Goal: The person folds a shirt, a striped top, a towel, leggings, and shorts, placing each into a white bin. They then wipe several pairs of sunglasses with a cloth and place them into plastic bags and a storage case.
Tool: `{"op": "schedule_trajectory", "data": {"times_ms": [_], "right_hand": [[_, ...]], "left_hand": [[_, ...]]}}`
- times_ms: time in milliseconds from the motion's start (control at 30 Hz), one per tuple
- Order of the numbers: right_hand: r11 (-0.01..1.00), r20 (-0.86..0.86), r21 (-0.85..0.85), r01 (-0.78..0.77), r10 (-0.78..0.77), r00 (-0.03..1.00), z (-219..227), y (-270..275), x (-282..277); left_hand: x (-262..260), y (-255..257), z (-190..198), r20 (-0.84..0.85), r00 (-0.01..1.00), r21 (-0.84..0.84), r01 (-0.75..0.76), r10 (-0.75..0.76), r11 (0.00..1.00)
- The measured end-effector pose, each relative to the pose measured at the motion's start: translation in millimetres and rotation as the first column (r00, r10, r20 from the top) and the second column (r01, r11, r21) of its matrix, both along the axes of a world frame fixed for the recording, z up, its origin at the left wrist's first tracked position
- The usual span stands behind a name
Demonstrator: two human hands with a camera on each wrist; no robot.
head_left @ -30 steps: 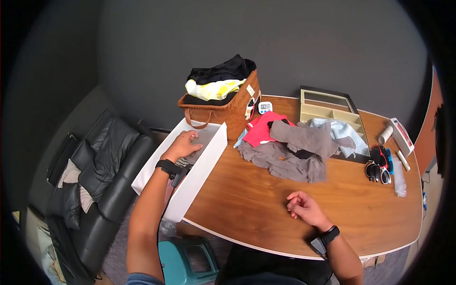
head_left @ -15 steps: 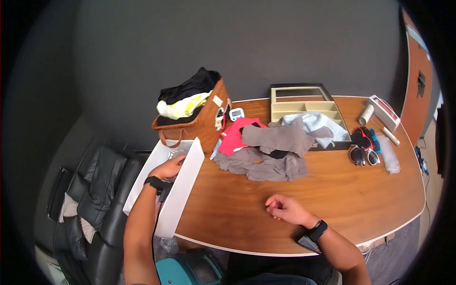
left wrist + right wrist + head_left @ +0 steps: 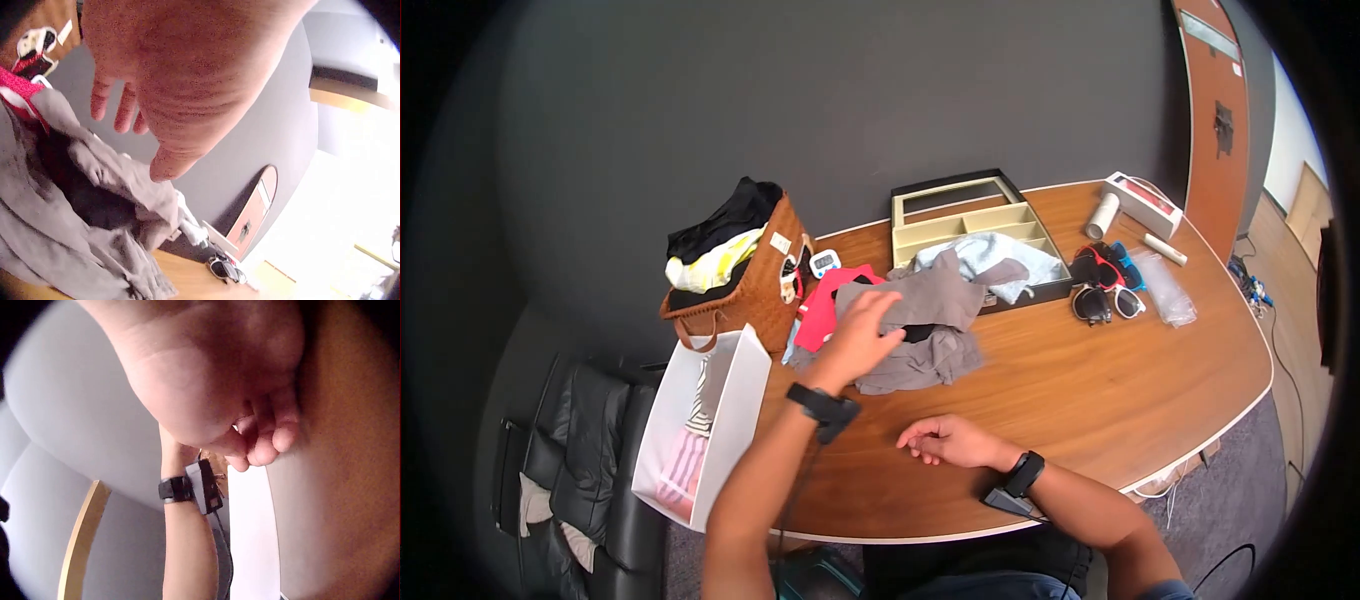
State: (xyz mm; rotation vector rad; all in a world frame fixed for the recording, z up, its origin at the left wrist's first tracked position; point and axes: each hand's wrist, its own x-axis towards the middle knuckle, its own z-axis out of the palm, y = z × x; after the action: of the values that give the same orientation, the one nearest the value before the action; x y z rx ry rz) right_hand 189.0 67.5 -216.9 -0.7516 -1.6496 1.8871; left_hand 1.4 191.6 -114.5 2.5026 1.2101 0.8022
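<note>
My left hand (image 3: 860,345) is over the near left part of a heap of grey clothing (image 3: 920,365), with its fingers extended and nothing held. In the left wrist view the palm hangs above the grey cloth (image 3: 81,206). A red garment (image 3: 828,305) lies at the heap's left side. My right hand (image 3: 955,442) is low at the table's near side, its fingers loosely curled around nothing. Left of my left forearm stands a white box (image 3: 745,390), with a striped pink garment (image 3: 683,465) and grey and striped cloth (image 3: 705,390) inside.
A brown basket (image 3: 762,300) piled with clothes stands behind the white box, beside a small timer (image 3: 824,262). An open compartment case (image 3: 960,222) holds light blue cloth (image 3: 990,258). Several sunglasses (image 3: 1092,303), a plastic sleeve (image 3: 1165,290) and a white roll (image 3: 1103,215) lie at right.
My left hand has come out of the white box and moved right, over the grey clothing. The head view has turned right. My right hand keeps its loose curl near the table's front.
</note>
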Motion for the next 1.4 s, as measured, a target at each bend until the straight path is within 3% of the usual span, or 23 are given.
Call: {"op": "schedule_trajectory", "data": {"times_ms": [167,233,300,333,367,433,467,500,567,633,700,733,767,833,867,900,967,1033,1100,1233,1300,1333,1400], "right_hand": [[0.999,-0.06,0.043,-0.033,0.035,0.998,-6,4,1],[0.999,-0.046,0.005,-0.046,0.046,0.998,-5,5,0],[0.999,-0.074,-0.008,-0.041,0.041,0.996,-3,7,2],[0.999,-0.099,-0.022,-0.041,0.039,0.994,-3,8,2],[0.998,-0.126,-0.039,-0.044,0.039,0.991,-4,8,1],[0.999,-0.136,-0.042,-0.025,0.019,0.991,-5,7,-1],[0.999,-0.135,-0.041,-0.01,0.004,0.991,-4,8,-1],[0.999,-0.136,-0.039,-0.014,0.009,0.991,-2,9,-1],[0.993,-0.159,-0.025,0.115,-0.118,0.98,4,8,-2],[0.986,-0.204,-0.022,0.163,-0.164,0.965,11,10,5],[0.924,-0.45,-0.318,0.213,-0.345,0.824,32,7,15],[0.946,-0.572,-0.32,0.049,-0.235,0.786,38,7,24],[0.946,-0.568,-0.321,0.045,-0.23,0.79,46,4,29],[0.913,-0.762,-0.369,-0.176,-0.189,0.62,59,-6,33],[0.876,-0.775,-0.428,-0.222,-0.229,0.589,59,-9,32],[0.87,-0.77,-0.436,-0.23,-0.228,0.596,55,-7,29],[0.931,-0.536,-0.365,0.001,-0.211,0.818,49,-2,23],[0.927,-0.467,-0.368,0.072,-0.251,0.848,46,-4,18],[0.934,-0.394,-0.311,0.175,-0.295,0.87,37,0,17],[0.948,-0.361,-0.246,0.2,-0.281,0.889,41,-4,19],[0.99,-0.21,-0.033,0.134,-0.138,0.968,39,-6,22],[0.991,-0.205,-0.034,0.132,-0.136,0.969,34,-5,22],[0.989,0.017,0.145,0.004,-0.007,1.0,24,-2,22]], "left_hand": [[66,10,-14,-0.253,0.966,0.292,0.022,0.055,0.956],[70,20,-21,-0.264,0.961,0.339,0.017,0.078,0.941],[67,38,-23,-0.169,0.984,0.166,-0.026,0.054,0.986],[66,39,-18,0.011,0.999,0.226,-0.054,0.053,0.973],[64,40,-13,0.005,0.999,0.225,-0.048,0.048,0.973],[56,42,0,0.336,0.938,0.072,-0.119,0.088,0.99],[56,24,26,0.377,0.915,-0.052,-0.134,0.144,0.99],[48,27,31,0.451,0.881,-0.124,-0.095,0.141,0.988],[44,9,54,0.763,0.645,-0.236,0.225,0.038,0.945],[38,-19,74,0.791,0.608,-0.288,0.276,0.065,0.917],[29,-44,73,0.797,0.591,-0.386,0.347,0.12,0.854],[25,-52,62,0.808,0.573,-0.402,0.369,0.136,0.838],[24,-63,55,0.837,0.521,-0.416,0.409,0.166,0.812],[15,-73,26,0.835,0.514,-0.447,0.429,0.195,0.785],[10,-77,13,0.807,0.539,-0.493,0.391,0.241,0.777],[6,-82,3,0.808,0.532,-0.497,0.385,0.253,0.778],[0,-94,-12,0.774,0.532,-0.572,0.353,0.344,0.74],[-8,-103,-22,0.757,0.529,-0.598,0.324,0.384,0.734],[-10,-116,-16,0.783,0.381,-0.617,0.366,0.493,0.697],[-22,-126,-21,0.813,0.328,-0.58,0.532,0.481,0.617],[-28,-124,-40,0.851,0.202,-0.474,0.691,0.485,0.545],[-27,-125,-45,0.851,0.196,-0.472,0.693,0.487,0.546],[-23,-128,-54,0.846,0.293,-0.527,0.577,0.445,0.624]]}}
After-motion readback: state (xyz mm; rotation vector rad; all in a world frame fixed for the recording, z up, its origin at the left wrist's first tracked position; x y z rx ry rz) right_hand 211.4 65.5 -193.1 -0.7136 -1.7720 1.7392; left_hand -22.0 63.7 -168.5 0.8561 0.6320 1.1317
